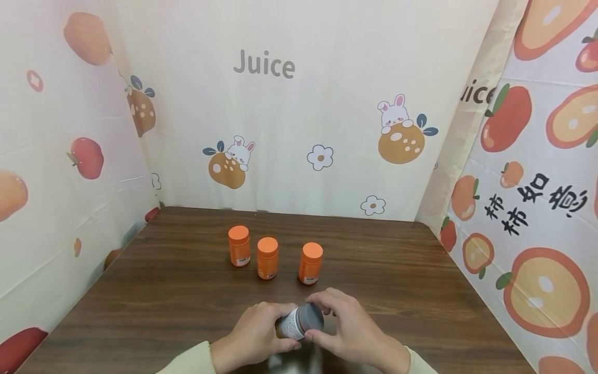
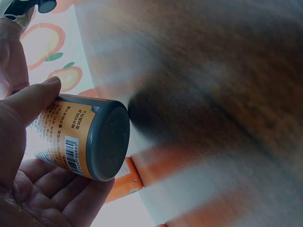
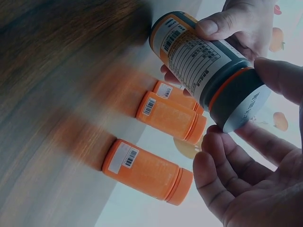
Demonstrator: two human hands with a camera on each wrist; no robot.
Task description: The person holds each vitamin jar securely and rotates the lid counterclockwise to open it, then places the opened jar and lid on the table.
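Note:
A dark grey bottle with a white and orange printed label is held tilted, low over the near part of the table. My left hand grips its body, thumb on one side and fingers on the other. At the other end, my right hand has thumb and fingers at opposite edges of the grey lid. An orange band shows just under that lid. The bottle's dark base faces the left wrist camera.
Several upright bottles would overstate it: three orange ones, the left, middle and right, stand beyond my hands on the brown wooden table. Fruit-printed cloth hangs behind and at both sides.

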